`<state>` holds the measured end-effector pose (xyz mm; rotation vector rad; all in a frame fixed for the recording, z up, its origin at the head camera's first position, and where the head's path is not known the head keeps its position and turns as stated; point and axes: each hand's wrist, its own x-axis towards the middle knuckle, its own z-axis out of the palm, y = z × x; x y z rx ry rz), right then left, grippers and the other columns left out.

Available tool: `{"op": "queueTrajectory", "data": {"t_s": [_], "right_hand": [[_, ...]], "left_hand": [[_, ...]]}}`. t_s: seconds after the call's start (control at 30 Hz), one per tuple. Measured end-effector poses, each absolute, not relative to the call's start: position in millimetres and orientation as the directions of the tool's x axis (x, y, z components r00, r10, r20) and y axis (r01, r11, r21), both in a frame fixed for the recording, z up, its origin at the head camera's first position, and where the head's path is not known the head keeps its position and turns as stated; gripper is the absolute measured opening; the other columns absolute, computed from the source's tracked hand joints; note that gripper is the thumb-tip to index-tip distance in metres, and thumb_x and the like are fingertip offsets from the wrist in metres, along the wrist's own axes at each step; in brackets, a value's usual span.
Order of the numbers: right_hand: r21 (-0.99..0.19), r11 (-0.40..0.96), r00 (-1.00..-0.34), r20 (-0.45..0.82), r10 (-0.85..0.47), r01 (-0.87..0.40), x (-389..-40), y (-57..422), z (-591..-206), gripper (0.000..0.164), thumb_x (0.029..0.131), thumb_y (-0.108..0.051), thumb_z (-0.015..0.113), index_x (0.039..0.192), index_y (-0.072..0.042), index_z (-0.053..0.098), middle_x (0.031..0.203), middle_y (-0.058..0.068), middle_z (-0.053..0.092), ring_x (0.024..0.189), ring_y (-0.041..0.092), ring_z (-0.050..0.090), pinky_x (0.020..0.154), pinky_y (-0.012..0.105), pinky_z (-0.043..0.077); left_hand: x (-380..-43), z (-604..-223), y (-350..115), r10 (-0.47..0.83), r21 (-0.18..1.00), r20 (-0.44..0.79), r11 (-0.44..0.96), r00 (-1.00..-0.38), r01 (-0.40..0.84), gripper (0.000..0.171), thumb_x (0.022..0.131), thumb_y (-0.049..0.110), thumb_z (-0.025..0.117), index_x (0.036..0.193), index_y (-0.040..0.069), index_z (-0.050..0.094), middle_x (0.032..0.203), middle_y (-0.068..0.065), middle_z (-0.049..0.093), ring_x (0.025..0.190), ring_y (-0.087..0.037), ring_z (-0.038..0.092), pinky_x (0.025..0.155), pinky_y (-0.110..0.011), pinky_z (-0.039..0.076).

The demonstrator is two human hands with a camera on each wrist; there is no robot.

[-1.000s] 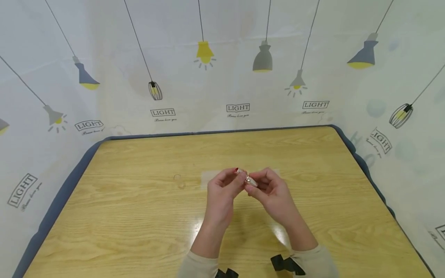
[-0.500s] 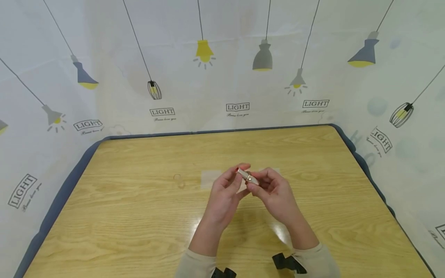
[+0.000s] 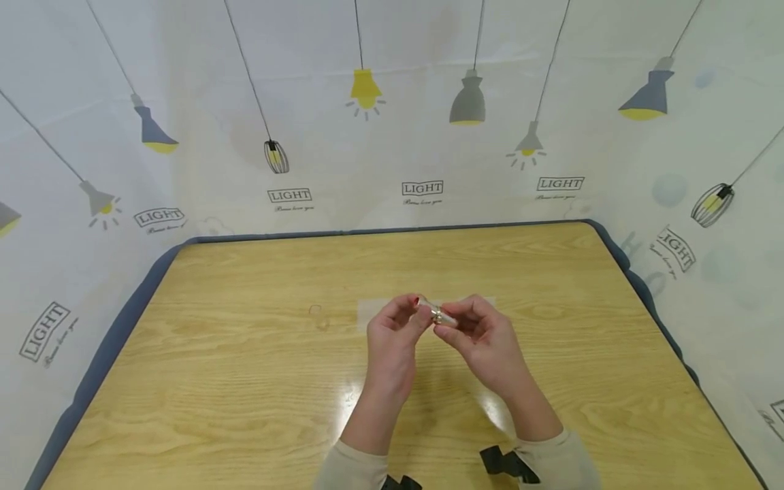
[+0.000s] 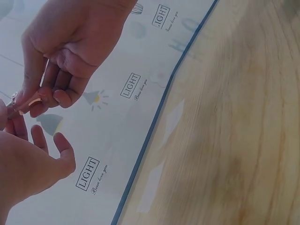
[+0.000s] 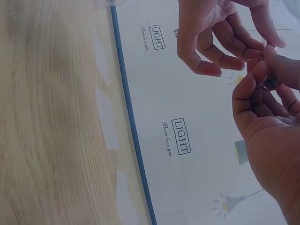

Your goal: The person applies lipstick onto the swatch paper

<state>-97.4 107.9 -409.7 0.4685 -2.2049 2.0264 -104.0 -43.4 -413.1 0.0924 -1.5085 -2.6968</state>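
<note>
Left grip (image 3: 392, 347) and right grip (image 3: 486, 344): both pinching a tube (image 3: 438, 314), perhaps lipstick
Desk (image 3: 245, 354): broad around both grips; blue edging (image 3: 112, 340) beyond
Backdrop (image 3: 343, 156): reads "LIGHT"

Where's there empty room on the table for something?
The yellowish wooden table has bare patches left of the left hand, this side of the thin reddish loop, and between the right hand and dark-blue border. The middle's crowded: both hands hold a shiny silvery tube above it.
</note>
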Motion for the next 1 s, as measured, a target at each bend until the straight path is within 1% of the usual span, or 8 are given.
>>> {"op": "queueTrajectory", "data": {"t_s": [0.07, 0.13, 0.3, 0.5, 0.6, 0.73, 0.87, 1.0], "right_hand": [[-0.95, 0.063, -0.944, 0.293, -0.153, -0.305, -97.1, 107.9, -409.5, 0.022, 0.093, 0.009, 0.074, 0.113, 0.011, 0.066, 0.101, -0.017, 0.072, 0.093, 0.002, 0.072, 0.078, 0.019, 0.062], [-0.949, 0.062, -0.942, 0.296, -0.156, -0.309, -96.7, 107.8, -409.2, 0.021, 0.094, 0.009, 0.074, 0.113, 0.011, 0.067, 0.101, -0.017, 0.073, 0.092, 0.002, 0.072, 0.078, 0.019, 0.062], [-0.949, 0.065, -0.942, 0.294, -0.165, -0.308, -95.8, 107.9, -408.5, 0.02, 0.094, 0.007, 0.074, 0.113, 0.01, 0.068, 0.1, -0.017, 0.073, 0.091, 0.002, 0.072, 0.078, 0.02, 0.063], [-0.946, 0.059, -0.938, 0.305, -0.167, -0.318, -95.5, 108.6, -408.3, 0.02, 0.095, 0.007, 0.074, 0.113, 0.01, 0.068, 0.1, -0.013, 0.075, 0.089, 0.001, 0.072, 0.076, 0.02, 0.063], [-0.941, 0.047, -0.931, 0.322, -0.174, -0.334, -95.1, 109.2, -409.8, 0.02, 0.095, 0.007, 0.074, 0.113, 0.011, 0.068, 0.1, -0.012, 0.076, 0.088, 0.001, 0.071, 0.074, 0.02, 0.062], [-0.935, 0.03, -0.922, 0.344, -0.178, -0.355, -94.9, 110.3, -411.6, 0.018, 0.095, 0.008, 0.073, 0.111, 0.012, 0.067, 0.099, -0.015, 0.076, 0.086, 0.0, 0.07, 0.072, 0.019, 0.061], [-0.929, 0.005, -0.913, 0.362, -0.188, -0.37, -94.9, 111.0, -411.3, 0.018, 0.094, 0.009, 0.073, 0.11, 0.013, 0.066, 0.097, -0.016, 0.075, 0.083, 0.001, 0.068, 0.07, 0.019, 0.06], [-0.925, -0.011, -0.906, 0.374, -0.199, -0.379, -94.4, 111.4, -411.4, 0.018, 0.095, 0.009, 0.072, 0.111, 0.012, 0.066, 0.096, -0.017, 0.074, 0.082, 0.001, 0.067, 0.069, 0.019, 0.06]], "left_hand": [[-103.5, -413.0, -43.5, -0.075, 0.852, -0.022, -0.523, -0.997, 0.021, 0.012, 0.087, 0.016, 0.085, 0.09, 0.021, 0.074, 0.09, 0.01, 0.075, 0.093, -0.008, 0.069, 0.095, -0.029, 0.058], [-103.0, -413.0, -43.7, -0.071, 0.849, -0.022, -0.527, -0.997, 0.019, 0.011, 0.087, 0.018, 0.085, 0.09, 0.021, 0.075, 0.091, 0.009, 0.075, 0.094, -0.008, 0.069, 0.097, -0.03, 0.058], [-100.9, -413.4, -44.7, -0.043, 0.832, -0.009, -0.555, -0.999, 0.017, 0.011, 0.094, 0.01, 0.079, 0.095, 0.02, 0.076, 0.095, 0.007, 0.076, 0.095, -0.009, 0.07, 0.098, -0.032, 0.059], [-99.2, -416.2, -46.7, 0.024, 0.811, 0.025, -0.585, -0.999, 0.006, 0.006, 0.096, 0.019, 0.076, 0.1, 0.022, 0.078, 0.099, 0.008, 0.076, 0.098, -0.008, 0.069, 0.1, -0.034, 0.058], [-97.3, -416.3, -47.6, 0.057, 0.809, 0.024, -0.588, -0.998, -0.014, 0.007, 0.098, 0.021, 0.073, 0.102, 0.024, 0.078, 0.1, 0.009, 0.076, 0.1, -0.007, 0.069, 0.102, -0.034, 0.056], [-95.6, -415.7, -48.9, 0.112, 0.807, 0.035, -0.589, -0.993, -0.038, 0.01, 0.101, 0.021, 0.069, 0.105, 0.024, 0.078, 0.104, 0.009, 0.075, 0.103, -0.007, 0.067, 0.103, -0.033, 0.055], [-95.1, -415.4, -50.6, 0.164, 0.806, 0.063, -0.59, -0.984, -0.047, 0.011, 0.102, 0.025, 0.067, 0.108, 0.024, 0.076, 0.108, 0.011, 0.071, 0.103, -0.006, 0.066, 0.104, -0.033, 0.053], [-95.3, -416.5, -53.7, 0.2, 0.807, 0.092, -0.588, -0.975, -0.044, 0.011, 0.1, 0.031, 0.068, 0.107, 0.027, 0.076, 0.119, 0.013, 0.062, 0.107, -0.005, 0.061, 0.107, -0.035, 0.051]]}}
